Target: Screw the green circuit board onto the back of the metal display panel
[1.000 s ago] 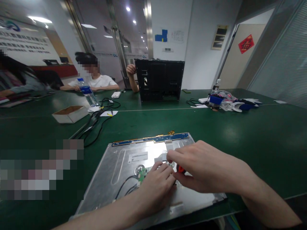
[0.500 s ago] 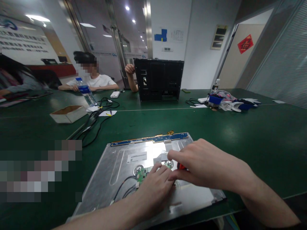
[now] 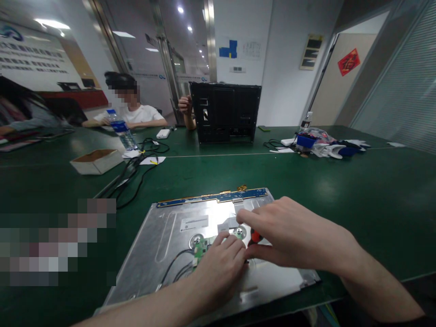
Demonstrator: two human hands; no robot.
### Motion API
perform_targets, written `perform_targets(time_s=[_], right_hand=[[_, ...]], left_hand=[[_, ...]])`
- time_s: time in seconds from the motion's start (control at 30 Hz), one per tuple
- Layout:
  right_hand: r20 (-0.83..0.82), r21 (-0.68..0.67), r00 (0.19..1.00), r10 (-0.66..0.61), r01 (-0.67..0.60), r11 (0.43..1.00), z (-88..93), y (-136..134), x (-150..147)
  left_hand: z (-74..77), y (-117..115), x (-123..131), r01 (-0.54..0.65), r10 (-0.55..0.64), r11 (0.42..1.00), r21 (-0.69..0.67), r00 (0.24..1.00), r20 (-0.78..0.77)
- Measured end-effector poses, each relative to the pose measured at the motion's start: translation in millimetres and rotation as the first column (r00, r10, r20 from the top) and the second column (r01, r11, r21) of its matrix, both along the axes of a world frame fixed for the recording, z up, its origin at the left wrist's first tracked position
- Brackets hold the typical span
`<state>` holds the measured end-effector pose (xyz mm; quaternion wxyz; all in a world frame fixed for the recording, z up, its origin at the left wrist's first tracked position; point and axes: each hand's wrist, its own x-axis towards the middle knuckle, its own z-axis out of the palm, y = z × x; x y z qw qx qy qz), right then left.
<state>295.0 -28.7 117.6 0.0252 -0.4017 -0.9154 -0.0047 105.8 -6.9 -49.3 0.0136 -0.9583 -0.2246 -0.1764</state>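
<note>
A silver metal display panel (image 3: 150, 245) lies flat on the table in front of me, with a long blue circuit strip along its far edge. Over a small green circuit board (image 3: 200, 249) on its middle rests my left hand (image 3: 223, 261), fingers curled down together and pressing on it; the thumb is hidden. My right hand (image 3: 272, 231) is closed around a red and black screwdriver (image 3: 256, 237), of which only part of the handle shows. Its tip is out of sight beside my left fingers. Dark cables run from the board's left side.
A black monitor housing (image 3: 226, 113) stands across the green table (image 3: 357, 204), a person's hand behind its left edge. To the left are a shallow box (image 3: 97, 161), tangled cables (image 3: 136, 165) and a water bottle (image 3: 122, 129). Blue trays and gloves (image 3: 327, 145) lie far right. Other people sit left.
My right hand has turned slightly, and more of the red handle shows between its thumb and forefinger. The left hand and the panel stay in place. The far person's hand shifts slightly down.
</note>
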Motion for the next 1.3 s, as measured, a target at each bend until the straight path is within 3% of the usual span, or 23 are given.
perform_targets(time_s=[0.43, 0.6, 0.87, 1.17, 1.3], right_hand=[[-0.023, -0.074, 0.999, 0.041, -0.043, 0.996, 5.1, -4.7, -0.3], [0.015, -0.025, 1.000, 0.000, 0.000, 1.000, 1.9, -2.5, -0.1], [-0.012, -0.043, 0.998, 0.058, -0.059, 0.997, 2.1, -4.4, 0.1], [0.017, 0.038, 1.000, -0.005, 0.005, 0.999, -1.2, -0.6, -0.1], [0.001, 0.000, 1.000, 0.015, -0.015, 1.000, 2.3, -1.7, -0.9]], left_hand=[[5.4, -0.7, -2.1, -0.011, 0.005, 0.998, -0.057, 0.994, -0.106], [4.2, -0.5, -2.1, -0.003, -0.004, 0.998, -0.061, 0.993, -0.116], [3.1, -2.3, -1.6, -0.031, 0.025, 0.998, -0.062, 0.994, -0.103], [6.2, -2.2, -1.6, -0.011, 0.006, 0.998, -0.059, 0.996, -0.085], [6.6, -2.4, -1.5, -0.020, 0.014, 0.998, -0.052, 0.994, -0.106]])
